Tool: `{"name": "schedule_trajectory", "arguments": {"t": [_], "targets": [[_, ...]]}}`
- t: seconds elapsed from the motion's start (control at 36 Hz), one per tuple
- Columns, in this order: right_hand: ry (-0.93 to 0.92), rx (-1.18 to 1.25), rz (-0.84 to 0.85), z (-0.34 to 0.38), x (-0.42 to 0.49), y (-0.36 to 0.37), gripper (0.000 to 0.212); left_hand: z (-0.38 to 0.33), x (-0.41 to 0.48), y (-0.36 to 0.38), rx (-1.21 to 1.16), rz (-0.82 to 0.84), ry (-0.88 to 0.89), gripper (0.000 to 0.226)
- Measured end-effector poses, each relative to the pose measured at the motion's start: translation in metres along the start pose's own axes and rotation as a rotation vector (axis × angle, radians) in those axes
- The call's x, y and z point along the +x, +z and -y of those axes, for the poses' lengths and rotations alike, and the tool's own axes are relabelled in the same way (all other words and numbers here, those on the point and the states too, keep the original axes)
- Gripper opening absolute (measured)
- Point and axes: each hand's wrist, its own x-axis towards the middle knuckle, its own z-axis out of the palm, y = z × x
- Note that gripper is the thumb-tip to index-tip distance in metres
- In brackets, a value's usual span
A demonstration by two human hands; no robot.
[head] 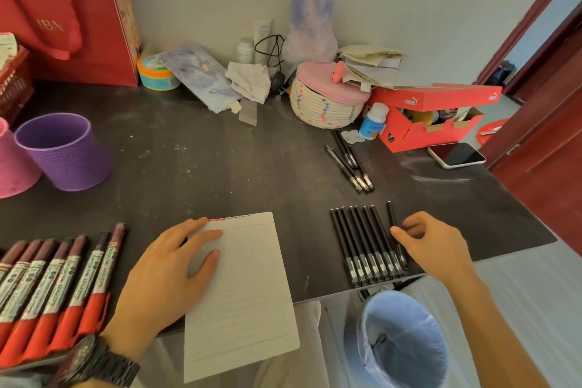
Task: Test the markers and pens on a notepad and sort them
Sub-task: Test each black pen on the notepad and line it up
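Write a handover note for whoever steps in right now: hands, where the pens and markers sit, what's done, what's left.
Left hand: open, flat on the notepad, steadying it.
Right hand: pinches a black pen at the right end of the near pen row.
Loose pens lie farther back; red markers lined up at far left.
Done: both groups laid in rows; page shows no clear test strokes.
Left: likely test the pinched pen, then the rest, and sort.

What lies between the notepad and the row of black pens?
Nothing: only bare dark table lies between notepad and pens, per the head view.
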Motion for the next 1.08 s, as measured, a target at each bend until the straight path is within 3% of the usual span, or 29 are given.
{"name": "schedule_trajectory", "arguments": {"t": [0.33,0.5,0.61,0.81,1.08], "targets": [[0.014,-0.119,0.062,0.009,0.006,-0.004,0.014,-0.002,-0.001,-0.002,-0.003,-0.013,-0.005,0.045],[-0.016,0.037,0.071,0.005,0.003,-0.007,0.006,-0.002,-0.002,-0.001,-0.01,-0.027,-0.008,0.036],[0.008,0.229,0.057,-0.002,0.0,-0.008,0.013,-0.002,-0.001,-0.001,-0.013,-0.032,-0.004,0.036],[-0.023,0.144,0.004,-0.008,0.002,-0.007,0.008,-0.001,-0.003,0.0,-0.008,-0.049,-0.001,0.036],[0.004,0.093,0.034,-0.005,-0.002,-0.005,0.017,0.001,-0.002,0.001,-0.013,-0.045,0.008,0.037]]}}
